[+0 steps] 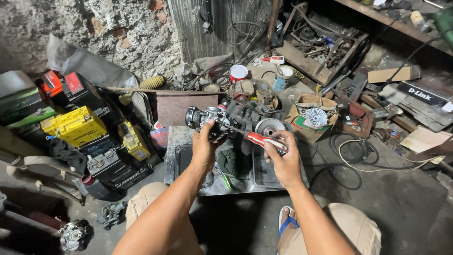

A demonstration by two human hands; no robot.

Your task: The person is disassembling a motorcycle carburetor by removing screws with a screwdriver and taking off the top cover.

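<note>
I count two hands: my left hand grips one metal carburetor, my right hand grips one red-handled screwdriver. One metal tray sits under them. To the left I see two yellow batteries, the smaller one lower down, and two black ones with red tops. Further back stand two cans, one red with a white lid, one blue. One cardboard box holds one round finned part. One blue sandal shows below.

Dim workshop, soft overhead light, sharp centre, wide-angle edge stretch.
</note>
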